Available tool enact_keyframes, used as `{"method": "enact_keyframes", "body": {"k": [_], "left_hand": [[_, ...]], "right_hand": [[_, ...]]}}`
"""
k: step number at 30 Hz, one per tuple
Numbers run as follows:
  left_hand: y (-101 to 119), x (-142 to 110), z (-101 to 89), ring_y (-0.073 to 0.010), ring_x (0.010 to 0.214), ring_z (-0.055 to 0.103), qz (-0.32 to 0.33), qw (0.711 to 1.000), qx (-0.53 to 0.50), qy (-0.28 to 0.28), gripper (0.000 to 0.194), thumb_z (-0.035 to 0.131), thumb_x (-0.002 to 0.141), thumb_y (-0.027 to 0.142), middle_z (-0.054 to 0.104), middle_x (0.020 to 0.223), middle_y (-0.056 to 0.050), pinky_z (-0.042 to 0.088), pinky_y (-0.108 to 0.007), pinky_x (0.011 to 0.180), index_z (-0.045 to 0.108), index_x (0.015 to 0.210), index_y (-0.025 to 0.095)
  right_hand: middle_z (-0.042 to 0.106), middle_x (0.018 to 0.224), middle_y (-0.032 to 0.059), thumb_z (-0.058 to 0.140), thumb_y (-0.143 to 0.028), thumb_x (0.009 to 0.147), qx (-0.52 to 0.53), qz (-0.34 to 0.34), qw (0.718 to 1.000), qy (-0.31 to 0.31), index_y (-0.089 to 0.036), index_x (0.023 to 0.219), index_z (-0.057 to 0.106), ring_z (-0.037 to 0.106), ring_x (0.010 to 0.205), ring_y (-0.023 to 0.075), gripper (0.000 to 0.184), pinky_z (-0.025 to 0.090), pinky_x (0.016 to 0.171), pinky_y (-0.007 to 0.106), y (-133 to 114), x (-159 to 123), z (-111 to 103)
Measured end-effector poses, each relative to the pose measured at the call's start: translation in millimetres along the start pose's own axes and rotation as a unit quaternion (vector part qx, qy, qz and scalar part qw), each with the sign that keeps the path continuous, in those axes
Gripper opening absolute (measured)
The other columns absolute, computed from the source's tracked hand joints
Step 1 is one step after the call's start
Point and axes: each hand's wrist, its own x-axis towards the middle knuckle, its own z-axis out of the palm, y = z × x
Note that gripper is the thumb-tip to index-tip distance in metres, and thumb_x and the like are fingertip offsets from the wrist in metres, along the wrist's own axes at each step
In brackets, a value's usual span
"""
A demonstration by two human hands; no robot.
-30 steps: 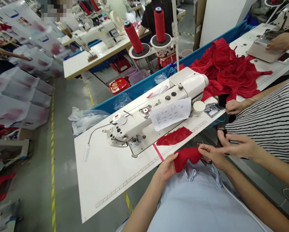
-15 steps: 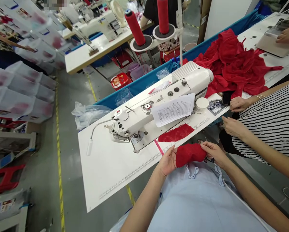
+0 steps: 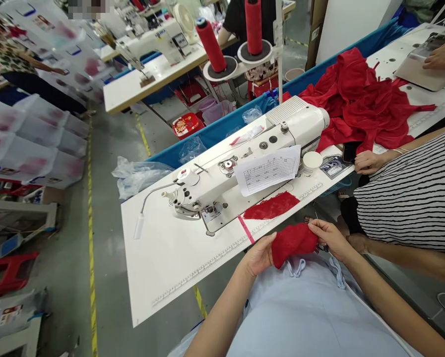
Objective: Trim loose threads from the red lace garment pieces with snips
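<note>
A piece of red fabric (image 3: pixel 293 243) is stretched between my two hands, just off the front edge of the sewing table. My left hand (image 3: pixel 260 254) grips its left end, thumb on top. At the other end my right hand (image 3: pixel 328 238) pinches the upper right corner; a thin pointed metal tool sticks up from these fingers, its kind unclear. On the table beyond lies another flat red lace piece (image 3: pixel 271 206), beside a pink strip (image 3: pixel 246 228). The white sewing machine (image 3: pixel 222 173) stands behind it, with a handwritten paper sheet (image 3: pixel 267 170) on its body.
A heap of red garments (image 3: pixel 367 101) lies at the right, near a co-worker in a striped top (image 3: pixel 412 193). Two red thread cones (image 3: pixel 211 45) stand behind the machine. Plastic bags (image 3: pixel 142 176) hang at the table's far edge. Translucent bins (image 3: pixel 39 144) are stacked at the left.
The red fabric's left end has dropped and turned with my left hand, which is a little lower. The co-worker's nearer hand has drawn back downward from the table edge.
</note>
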Motion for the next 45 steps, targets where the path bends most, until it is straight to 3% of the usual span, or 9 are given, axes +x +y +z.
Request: {"method": "enact_keyframes", "body": {"k": [3, 9, 19, 27, 31, 38, 42, 45], "left_hand": [[-2, -2, 2.9, -0.0213, 0.086, 0.071, 0.016, 1.000, 0.008, -0.011, 0.031, 0.070, 0.082, 0.035, 0.075, 0.098, -0.011, 0.052, -0.026, 0.073, 0.068, 0.102, 0.012], [-1, -1, 6.9, -0.0216, 0.091, 0.070, 0.025, 1.000, 0.012, -0.008, 0.039, 0.069, 0.083, 0.031, 0.074, 0.101, -0.012, 0.051, -0.027, 0.078, 0.064, 0.117, 0.013], [1, 6, -2.0, -0.0197, 0.083, 0.071, -0.006, 1.000, -0.010, 0.013, 0.047, 0.054, 0.090, 0.051, 0.075, 0.098, -0.010, 0.051, -0.028, 0.075, 0.065, 0.116, 0.013], [2, -6, 18.6, -0.0226, 0.104, 0.066, 0.060, 0.991, 0.119, -0.019, 0.049, 0.080, 0.073, 0.031, 0.071, 0.116, -0.011, 0.047, -0.030, 0.091, 0.066, 0.118, 0.018], [1, -5, 19.3, -0.0211, 0.102, 0.066, 0.059, 0.989, 0.131, -0.019, 0.053, 0.080, 0.072, 0.032, 0.070, 0.116, -0.010, 0.048, -0.028, 0.088, 0.065, 0.121, 0.020], [1, -1, 18.3, -0.0193, 0.097, 0.066, 0.063, 0.987, 0.145, -0.008, 0.052, 0.080, 0.071, 0.036, 0.071, 0.112, -0.009, 0.045, -0.027, 0.087, 0.067, 0.118, 0.021], [2, -1, 18.7, -0.0189, 0.093, 0.065, 0.062, 0.978, 0.199, 0.008, 0.048, 0.079, 0.071, 0.040, 0.072, 0.108, -0.009, 0.044, -0.027, 0.085, 0.069, 0.112, 0.017], [-1, 3, 15.0, -0.0168, 0.085, 0.063, 0.059, 0.972, 0.228, 0.021, 0.043, 0.078, 0.072, 0.042, 0.072, 0.099, -0.008, 0.043, -0.026, 0.080, 0.070, 0.105, 0.016]], "right_hand": [[0.038, 0.053, -0.0091, 0.079, -0.064, 0.057, 0.004, 0.000, 1.000, 0.004, -0.018, 0.068, 0.057, 0.022, 0.044, 0.0024, 0.053, 0.012, 0.041, 0.020, 1, -1, 0], [0.037, 0.052, -0.0091, 0.080, -0.063, 0.057, 0.008, -0.004, 1.000, 0.006, -0.018, 0.067, 0.058, 0.023, 0.043, 0.0025, 0.052, 0.013, 0.041, 0.020, 0, -2, -1], [0.040, 0.053, -0.0082, 0.079, -0.063, 0.058, 0.005, -0.016, 0.999, 0.027, -0.018, 0.068, 0.059, 0.024, 0.043, 0.0028, 0.050, 0.015, 0.040, 0.020, -2, 0, -1], [0.040, 0.054, -0.0081, 0.078, -0.063, 0.060, -0.004, -0.022, 0.999, 0.026, -0.018, 0.069, 0.059, 0.025, 0.044, 0.0031, 0.049, 0.016, 0.040, 0.021, 0, 1, 1], [0.040, 0.054, -0.0080, 0.076, -0.065, 0.062, -0.018, -0.019, 0.999, 0.020, -0.019, 0.071, 0.059, 0.025, 0.044, 0.0037, 0.050, 0.017, 0.041, 0.021, 2, 1, -1], [0.047, 0.054, -0.0065, 0.076, -0.065, 0.062, -0.077, 0.030, 0.995, -0.063, -0.020, 0.075, 0.057, 0.030, 0.043, 0.0053, 0.050, 0.018, 0.039, 0.021, 7, -2, -5], [0.038, 0.051, -0.0100, 0.073, -0.068, 0.064, -0.045, 0.015, 0.997, -0.058, -0.020, 0.078, 0.056, 0.020, 0.042, 0.0034, 0.052, 0.012, 0.040, 0.020, 2, -3, -1], [0.045, 0.055, -0.0082, 0.074, -0.069, 0.061, -0.039, 0.004, 0.999, -0.030, -0.020, 0.081, 0.058, 0.027, 0.043, 0.0038, 0.056, 0.017, 0.041, 0.019, -3, -4, 4]]}}
